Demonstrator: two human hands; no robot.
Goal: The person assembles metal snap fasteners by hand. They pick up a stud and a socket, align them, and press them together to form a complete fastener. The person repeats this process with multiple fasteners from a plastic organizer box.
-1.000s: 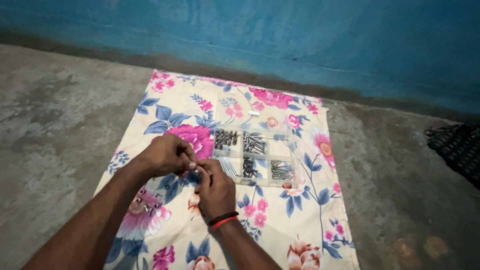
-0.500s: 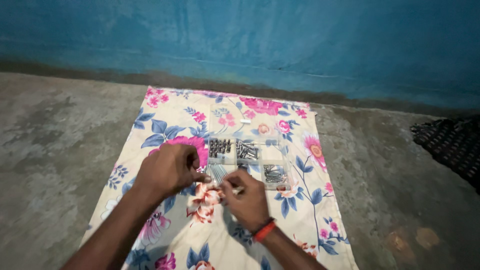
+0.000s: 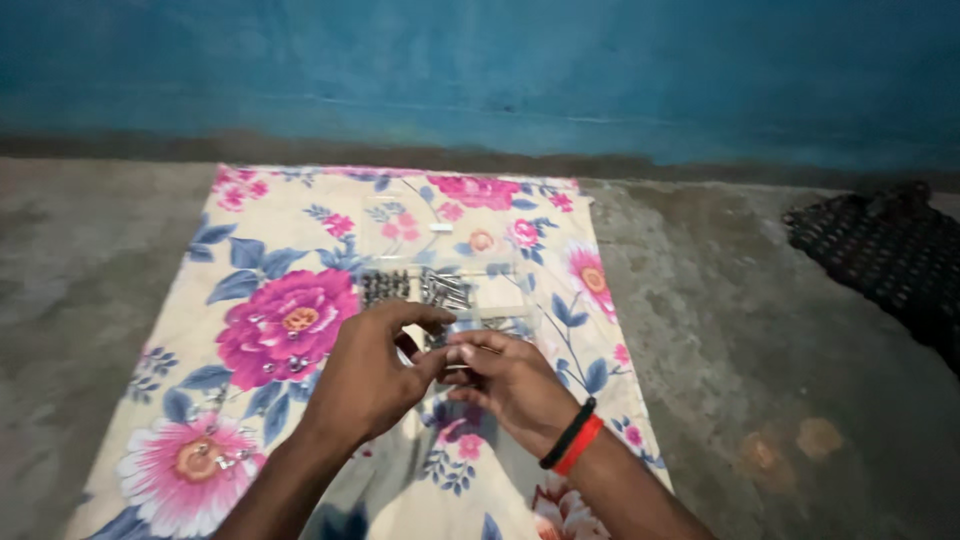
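A small metal part [image 3: 462, 349], too small to tell apart clearly, sat just below the centre of the frame, pinched between the two hands where their fingertips met. At the far left of the frame the bare concrete floor [image 3: 70, 300] ran up to the blue wall [image 3: 480, 70] across the top. A flowered cloth [image 3: 290, 260] lay spread on the floor, filling the left and middle of the picture, with a few loose screws [image 3: 285, 363] scattered on its large pink blossoms at lower left. The left hand [image 3: 370, 375] rose from the lower left, its fingers curled together and its thumb and forefinger closed toward the part. Just above the hands, near the centre, a clear plastic box [image 3: 440, 290] with compartments of dark and silvery screws rested on the cloth, its near edge hidden behind the fingers. The right hand [image 3: 515, 385], wearing black and red wristbands [image 3: 572, 443], came in from the lower right, fingers bunched and clamped on the part. At the upper right a dark mat [image 3: 880, 250] lay on the floor, well apart from the cloth.
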